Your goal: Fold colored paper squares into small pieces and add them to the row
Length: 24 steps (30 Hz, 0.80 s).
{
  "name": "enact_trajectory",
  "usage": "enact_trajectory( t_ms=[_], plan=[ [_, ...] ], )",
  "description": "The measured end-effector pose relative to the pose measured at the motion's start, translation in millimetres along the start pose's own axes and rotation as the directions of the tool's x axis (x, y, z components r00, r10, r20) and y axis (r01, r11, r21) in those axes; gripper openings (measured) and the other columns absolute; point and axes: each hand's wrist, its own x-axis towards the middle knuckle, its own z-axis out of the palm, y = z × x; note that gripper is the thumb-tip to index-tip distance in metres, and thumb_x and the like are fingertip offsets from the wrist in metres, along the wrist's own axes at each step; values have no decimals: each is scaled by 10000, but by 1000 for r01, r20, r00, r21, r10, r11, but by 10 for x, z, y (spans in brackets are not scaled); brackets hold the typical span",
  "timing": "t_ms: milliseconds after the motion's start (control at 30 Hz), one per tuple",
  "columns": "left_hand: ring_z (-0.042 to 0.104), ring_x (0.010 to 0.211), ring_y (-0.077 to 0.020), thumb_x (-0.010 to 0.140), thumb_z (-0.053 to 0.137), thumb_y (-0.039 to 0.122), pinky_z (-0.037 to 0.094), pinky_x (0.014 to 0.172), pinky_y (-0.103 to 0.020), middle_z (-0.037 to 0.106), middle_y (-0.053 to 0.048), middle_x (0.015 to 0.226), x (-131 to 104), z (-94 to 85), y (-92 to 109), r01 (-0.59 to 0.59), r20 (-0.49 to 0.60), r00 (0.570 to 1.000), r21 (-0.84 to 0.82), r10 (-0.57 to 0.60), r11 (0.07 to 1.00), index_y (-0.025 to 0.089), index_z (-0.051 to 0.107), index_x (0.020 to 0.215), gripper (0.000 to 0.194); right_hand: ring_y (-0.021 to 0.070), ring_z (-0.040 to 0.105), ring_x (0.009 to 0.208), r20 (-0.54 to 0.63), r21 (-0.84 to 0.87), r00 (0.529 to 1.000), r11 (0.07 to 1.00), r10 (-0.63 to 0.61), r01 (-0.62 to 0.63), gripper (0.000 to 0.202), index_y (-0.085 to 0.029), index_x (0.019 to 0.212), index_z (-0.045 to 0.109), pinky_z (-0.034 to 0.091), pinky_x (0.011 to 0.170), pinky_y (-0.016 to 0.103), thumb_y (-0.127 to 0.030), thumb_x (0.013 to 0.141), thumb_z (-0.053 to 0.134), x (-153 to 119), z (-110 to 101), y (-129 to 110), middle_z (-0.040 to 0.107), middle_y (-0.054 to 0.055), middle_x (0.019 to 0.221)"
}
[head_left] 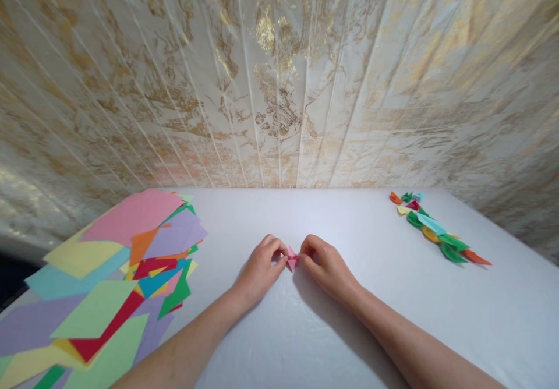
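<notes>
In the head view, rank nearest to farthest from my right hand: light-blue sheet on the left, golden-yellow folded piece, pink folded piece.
1. Pink folded piece, just left of your right hand.
2. Golden-yellow folded piece, right side.
3. Light-blue sheet, left side.

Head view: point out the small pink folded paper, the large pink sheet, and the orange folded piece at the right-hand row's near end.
Pink folded paper (292, 259): head view, middle of its visible part.
Large pink sheet (134, 218): head view, middle of its face.
Orange folded piece (477, 257): head view, mid-length.
</notes>
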Motion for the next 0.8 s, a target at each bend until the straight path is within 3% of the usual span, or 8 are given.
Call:
enact_trajectory(
  t_ms=[333, 633, 800],
  plan=[
    [555, 807, -147, 791, 547, 65, 433, 745, -263, 562, 1, 861, -22, 32, -41, -3, 7, 1000, 27, 3, 1000, 201, 615, 790, 151, 143, 537, 715, 36, 33, 992, 993, -117, 116, 151, -203, 770, 607, 397, 681, 259, -108, 813, 498, 4, 26, -51, 608, 3, 790],
    [550, 820, -142, 798, 534, 80, 437, 758, -255, 550, 7, 852, 12, 22, -63, 22, -62, 998, -21, -23, 1000, 193, 560, 768, 120, 149, 547, 664, -40, -21, 998, 999, 49, -50, 113, -209, 750, 546, 386, 620, 255, -114, 770, 490, 38, -1, 54, 607, -8, 702],
    [551, 824, -147, 798, 530, 81, 443, 759, -263, 552, 4, 856, 8, 31, -75, 21, -59, 998, -11, -21, 1000, 196, 549, 765, 122, 152, 557, 678, -35, -11, 998, 998, 55, -56, 108, -209, 757, 551, 401, 637, 258, -121, 780, 491, 42, 2, 50, 617, -5, 710]
  ],
)
